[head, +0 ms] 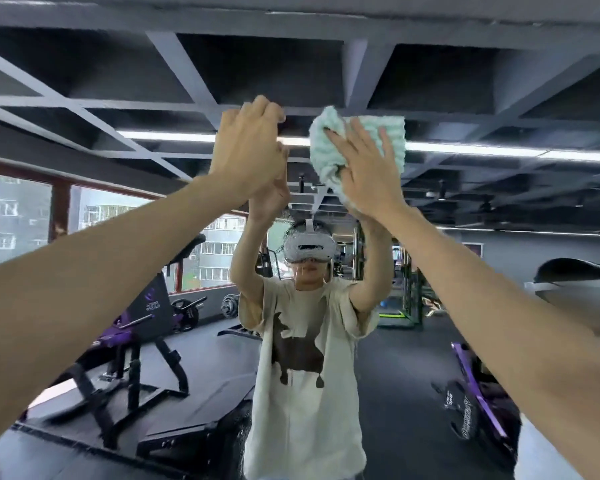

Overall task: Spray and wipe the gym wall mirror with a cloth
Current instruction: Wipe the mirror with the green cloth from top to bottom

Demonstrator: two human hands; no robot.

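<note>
The wall mirror (465,81) fills the view and reflects me with both arms raised. My right hand (368,168) presses a pale green fluffy cloth (329,143) flat against the glass high up, fingers spread and straight over it. The cloth is bunched under my palm and sticks out above and to the left of my fingers. My left hand (250,147) is lifted beside it at the same height, holds nothing, and meets its own reflection at the glass. Fine spray droplets (288,237) speckle the mirror below the hands. No spray bottle is in view.
The mirror reflects a gym: a purple and black bench machine (136,327) at the lower left, weight plates (231,304) by the windows, racks at the back. A white rounded object (575,289) sits at the right edge.
</note>
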